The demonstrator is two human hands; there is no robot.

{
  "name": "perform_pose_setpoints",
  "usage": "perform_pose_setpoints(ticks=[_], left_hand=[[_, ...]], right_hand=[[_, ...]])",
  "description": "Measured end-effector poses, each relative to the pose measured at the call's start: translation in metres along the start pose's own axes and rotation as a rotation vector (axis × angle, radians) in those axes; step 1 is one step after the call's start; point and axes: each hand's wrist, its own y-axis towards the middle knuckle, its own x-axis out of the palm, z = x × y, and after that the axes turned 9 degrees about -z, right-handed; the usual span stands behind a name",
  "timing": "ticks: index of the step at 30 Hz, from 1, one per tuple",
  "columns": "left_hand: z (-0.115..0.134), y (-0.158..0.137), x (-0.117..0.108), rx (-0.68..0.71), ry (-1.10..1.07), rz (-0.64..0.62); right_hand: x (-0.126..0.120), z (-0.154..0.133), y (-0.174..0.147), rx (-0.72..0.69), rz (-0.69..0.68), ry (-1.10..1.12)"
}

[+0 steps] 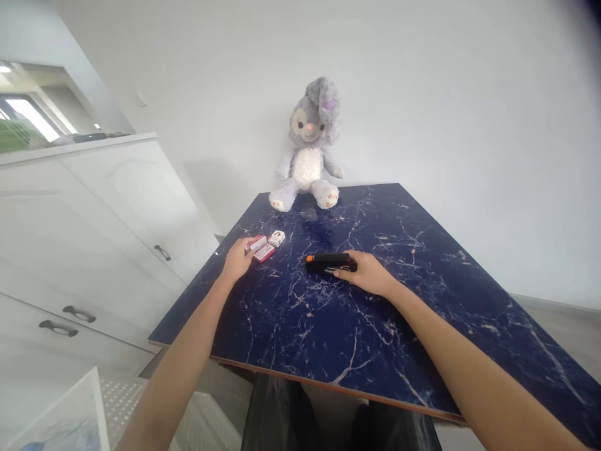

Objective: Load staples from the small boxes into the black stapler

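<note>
My right hand (369,271) is wrapped round the rear end of a black stapler (323,260) with an orange tip, which lies on its side or is held low over the dark blue tabletop (300,332). On the left, my left hand (238,258) pinches a small red-and-white box (257,243). Right beside it lie another flat red-and-white box (265,253) and a small white box (277,238) with dark print. The print is too small to read.
A grey plush rabbit (307,166) sits at the table's far edge against the wall. White cabinets (94,219) with dark handles stand to the left. Below them is a white perforated basket (117,401). The table's front edge runs just before my legs.
</note>
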Motion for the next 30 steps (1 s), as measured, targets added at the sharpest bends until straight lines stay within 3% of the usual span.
perform_pose_setpoints(ticks=[4,6,8,11,13,16,21,26,30], left_hand=[[0.008,-0.003,-0.008,0.002,-0.086,0.199],[0.019,-0.006,-0.013,0.030,-0.143,0.226],[0.034,-0.012,-0.017,0.110,-0.164,0.133],[0.054,-0.019,-0.021,0.282,-0.201,-0.173],[0.061,-0.022,-0.021,0.321,-0.295,-0.276],[0.061,-0.023,-0.018,0.304,-0.339,-0.248],[0.061,-0.022,-0.006,0.346,-0.185,-0.284],[0.065,-0.018,0.004,0.380,-0.152,-0.203],[0.057,-0.013,0.006,0.298,-0.072,-0.064]], right_hand=[[0.002,0.002,0.001,-0.002,0.018,0.003],[0.002,0.002,0.001,-0.002,0.024,0.007],[0.002,0.002,0.000,0.005,0.035,-0.003],[0.000,0.000,0.000,0.007,0.065,-0.021],[0.000,0.000,0.000,0.001,0.092,-0.020],[0.000,0.001,0.001,0.002,0.120,-0.019],[0.000,0.003,0.001,0.014,0.108,0.009],[0.000,0.004,0.001,0.009,0.112,0.000],[0.001,0.005,0.002,0.005,0.115,-0.035]])
